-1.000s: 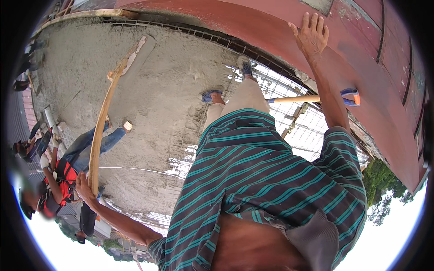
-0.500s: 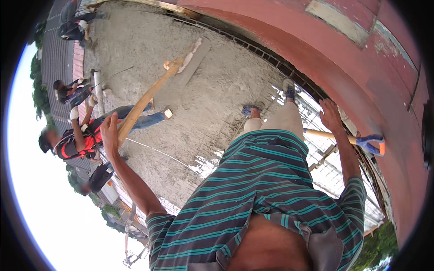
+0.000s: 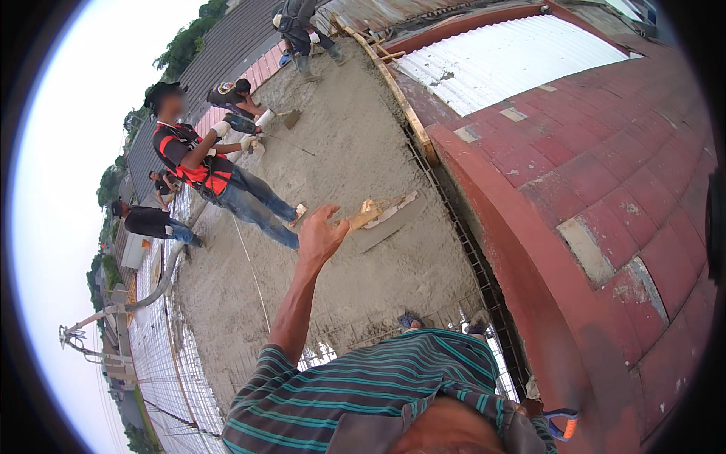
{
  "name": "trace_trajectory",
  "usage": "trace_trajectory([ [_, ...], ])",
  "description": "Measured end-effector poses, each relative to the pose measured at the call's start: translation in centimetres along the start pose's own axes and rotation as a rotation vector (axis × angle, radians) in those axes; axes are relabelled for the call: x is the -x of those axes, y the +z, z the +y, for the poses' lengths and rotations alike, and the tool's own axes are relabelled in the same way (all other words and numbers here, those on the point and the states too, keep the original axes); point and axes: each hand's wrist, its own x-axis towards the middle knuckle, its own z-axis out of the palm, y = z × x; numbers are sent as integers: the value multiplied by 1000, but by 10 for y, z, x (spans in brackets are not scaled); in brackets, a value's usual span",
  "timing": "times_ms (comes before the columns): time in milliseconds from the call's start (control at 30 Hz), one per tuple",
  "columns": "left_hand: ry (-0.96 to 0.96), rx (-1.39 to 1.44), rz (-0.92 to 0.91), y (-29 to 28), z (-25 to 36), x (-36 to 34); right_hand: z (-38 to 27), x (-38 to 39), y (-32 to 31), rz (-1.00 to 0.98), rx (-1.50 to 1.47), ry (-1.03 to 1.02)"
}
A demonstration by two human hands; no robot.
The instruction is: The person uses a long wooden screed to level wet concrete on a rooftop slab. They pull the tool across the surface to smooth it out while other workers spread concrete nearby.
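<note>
My left hand grips the near end of a long wooden handle, foreshortened behind it, with some fingers raised. The handle runs to a flat float board with pale, ragged wood, resting on wet grey concrete. My right hand is out of view. A shovel's blue and orange grip shows low on the right, beside the red parapet and a dark strip of exposed rebar along the concrete's edge.
A co-worker in red and black stands close on the left; others work beyond, one at the far end. A pale hose crosses mesh at left. A timber edge, red tiles and white corrugated roofing lie at the right.
The view has swung up toward the co-workers and roofs. My left hand has risen with the handle toward the middle of the picture; my right hand has dropped out of view.
</note>
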Motion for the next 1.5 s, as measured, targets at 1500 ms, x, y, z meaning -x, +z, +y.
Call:
trace_trajectory([
  [1500, -80, -501, -137, -18, -20, -34, -45, 107, -241, 531, -853, -685],
])
